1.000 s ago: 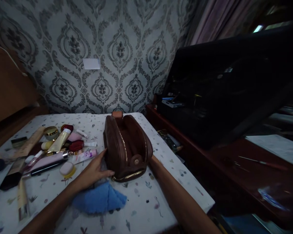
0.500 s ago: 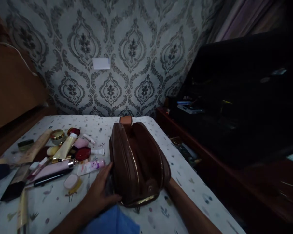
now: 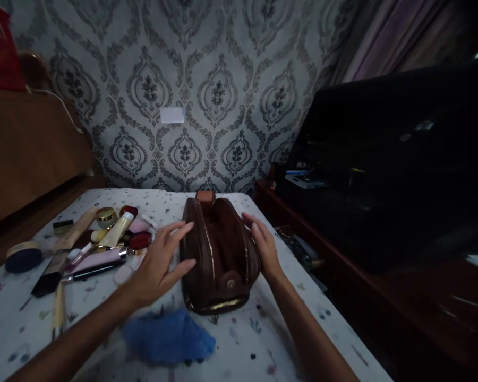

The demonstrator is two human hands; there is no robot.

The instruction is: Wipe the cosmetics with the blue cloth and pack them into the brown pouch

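Observation:
A brown toiletry bag (image 3: 197,286) stands unzipped on the patterned cloth, its gold zipper edges spread and its dark inside showing. Along its left wall is my left hand (image 3: 157,265), fingers and thumb apart, the tips at the leather. On the other side my right hand (image 3: 266,248) rests against the right wall with its fingers extended; part of them is hidden behind the bag. Neither hand grips anything. A crumpled blue cloth (image 3: 171,337) lies in front of the bag.
Left of the bag lie several cosmetics, among them a cream tube (image 3: 117,229), a gold-lidded jar (image 3: 105,217) and a dark round jar (image 3: 23,257). A brown wooden panel (image 3: 32,159) stands at the left, a large black object (image 3: 382,159) at the right. Patterned wallpaper (image 3: 219,95) covers the wall behind.
Both my hands have moved up along the bag's sides, from its lower part. The right hand has come into view from behind the bag. The blue cloth shows more fully.

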